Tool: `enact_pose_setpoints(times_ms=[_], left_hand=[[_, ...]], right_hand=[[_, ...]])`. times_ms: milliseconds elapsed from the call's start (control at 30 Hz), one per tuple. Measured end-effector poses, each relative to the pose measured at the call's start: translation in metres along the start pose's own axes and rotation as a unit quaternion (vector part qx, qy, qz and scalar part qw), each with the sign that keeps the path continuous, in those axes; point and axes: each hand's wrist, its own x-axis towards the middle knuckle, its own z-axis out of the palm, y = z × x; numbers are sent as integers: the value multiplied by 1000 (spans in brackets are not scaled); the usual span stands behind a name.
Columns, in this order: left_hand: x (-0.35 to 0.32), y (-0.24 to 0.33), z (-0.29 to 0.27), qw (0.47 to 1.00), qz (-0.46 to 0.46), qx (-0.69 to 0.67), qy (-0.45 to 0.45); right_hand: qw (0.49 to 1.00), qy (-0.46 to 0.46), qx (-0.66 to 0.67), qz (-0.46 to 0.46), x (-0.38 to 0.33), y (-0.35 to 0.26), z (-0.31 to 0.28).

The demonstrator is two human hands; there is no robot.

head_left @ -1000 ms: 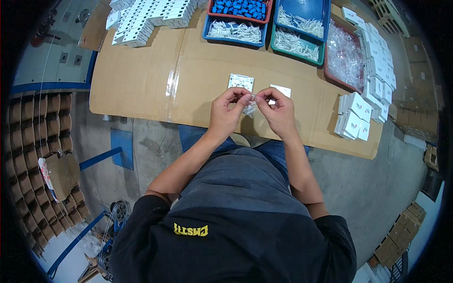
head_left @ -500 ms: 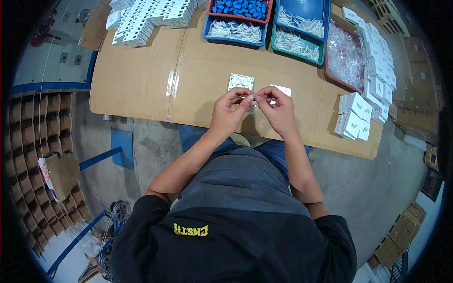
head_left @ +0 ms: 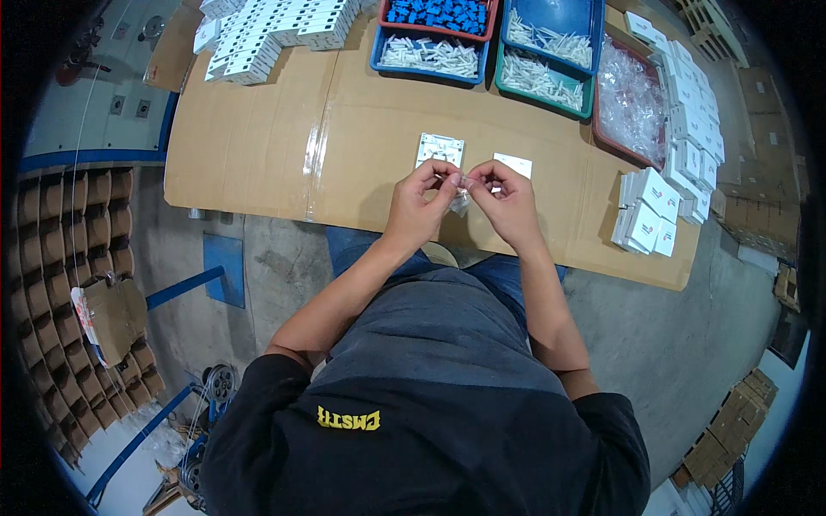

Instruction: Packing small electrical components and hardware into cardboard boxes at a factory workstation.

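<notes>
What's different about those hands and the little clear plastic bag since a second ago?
Very little: the clear plastic bag seems to hang slightly farther right below the fingertips of the left hand and right hand. Nothing was visibly let go. The white panel and green tray stayed put.

The left hand point(head_left: 418, 205) and right hand point(head_left: 506, 206) pinch a small clear bag point(head_left: 461, 205) at their fingertips. Just beyond the bag lies a white plate point(head_left: 440, 148); well beyond the bag stands a green tray point(head_left: 544, 104) of slim white pieces.
</notes>
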Motion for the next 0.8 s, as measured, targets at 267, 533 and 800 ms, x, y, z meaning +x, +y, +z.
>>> enact_pose_setpoints(times_ms=[267, 533, 800], left_hand=[[-1, 8, 0, 997, -15, 78, -6], [3, -2, -4, 977, -135, -167, 20], [-16, -57, -45, 919, -358, -136, -95]], right_hand=[[1000, -3, -24, 18, 1, 2, 1], [1000, 5, 7, -3, 3, 11, 3], [978, -124, 19, 165, -2, 50, -8]])
